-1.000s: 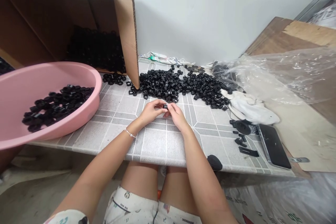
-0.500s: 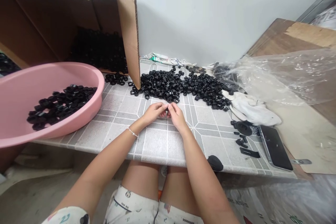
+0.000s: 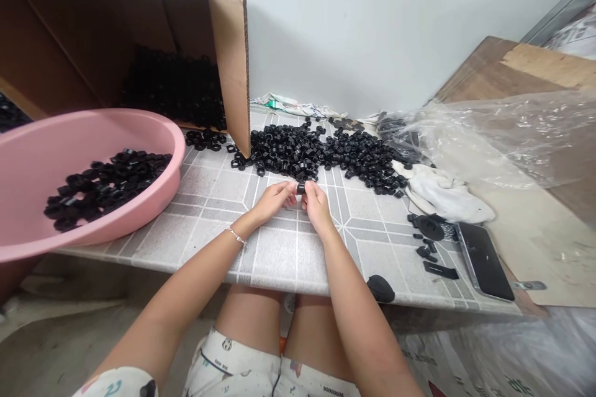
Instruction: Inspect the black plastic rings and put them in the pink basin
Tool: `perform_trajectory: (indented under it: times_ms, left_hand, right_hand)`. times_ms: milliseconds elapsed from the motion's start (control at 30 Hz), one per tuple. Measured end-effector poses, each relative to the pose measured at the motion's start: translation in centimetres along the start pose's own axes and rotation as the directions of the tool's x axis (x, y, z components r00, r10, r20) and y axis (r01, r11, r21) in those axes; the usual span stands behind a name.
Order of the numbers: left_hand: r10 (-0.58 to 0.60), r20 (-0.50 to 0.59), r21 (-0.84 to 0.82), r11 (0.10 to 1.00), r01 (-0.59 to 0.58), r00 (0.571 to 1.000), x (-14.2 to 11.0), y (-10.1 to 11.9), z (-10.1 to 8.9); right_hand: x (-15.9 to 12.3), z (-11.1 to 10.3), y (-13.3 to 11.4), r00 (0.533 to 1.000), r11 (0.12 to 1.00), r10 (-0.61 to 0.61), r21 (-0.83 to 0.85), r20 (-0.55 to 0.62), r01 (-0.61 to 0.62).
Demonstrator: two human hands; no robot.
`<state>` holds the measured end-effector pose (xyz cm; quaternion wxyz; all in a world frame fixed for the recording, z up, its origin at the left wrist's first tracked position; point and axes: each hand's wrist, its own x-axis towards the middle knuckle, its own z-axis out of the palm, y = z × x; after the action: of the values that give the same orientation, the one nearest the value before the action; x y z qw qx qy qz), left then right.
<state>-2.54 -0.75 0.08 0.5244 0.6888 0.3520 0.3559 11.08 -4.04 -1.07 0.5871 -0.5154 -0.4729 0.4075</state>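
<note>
Between my fingertips is a small black plastic ring-like part (image 3: pixel 301 188), gripped from both sides. My left hand (image 3: pixel 278 200) pinches its left side, and my right hand (image 3: pixel 316 206) pinches the right. Both hands hover just above the tiled-pattern tablecloth (image 3: pixel 274 248). Right behind them lies a wide heap of similar black parts (image 3: pixel 288 149), some ring-shaped or nut-like. To the left, a pink basin (image 3: pixel 162 192) holds more black parts (image 3: pixel 112 186).
An open cardboard box (image 3: pixel 233 68) on its side, with black parts inside, stands behind the basin. At right are a white glove or cloth (image 3: pixel 447 192), a phone (image 3: pixel 485 260), small black pieces (image 3: pixel 440 270), clear plastic wrap (image 3: pixel 512 136) and a black rounded object (image 3: pixel 380 288) at the table edge.
My hands have drawn slightly apart, the right one shifting a little rightward, so the black part between the fingertips now shows more plainly. The view has shifted slightly.
</note>
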Motion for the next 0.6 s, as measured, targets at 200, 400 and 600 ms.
perform_trajectory:
  times_ms: [200,400,600]
  left_hand:
    - [0.141,0.019,0.181,0.973,-0.142,0.990,-0.26,0.12,-0.02]
    - [0.353,-0.051,0.440,0.848,-0.297,0.934,-0.26,-0.11,-0.39]
    - [0.012,-0.030,0.175,0.985,-0.006,0.999,-0.26,0.23,-0.05]
  right_hand:
    - [0.27,-0.08,0.71,0.999,0.999,0.043,0.003,0.021,-0.043]
    - [0.59,0.12,0.54,0.986,0.970,0.161,0.176,0.036,-0.165]
    - [0.28,0.13,0.54,0.999,0.999,0.038,0.017,0.027,-0.039]
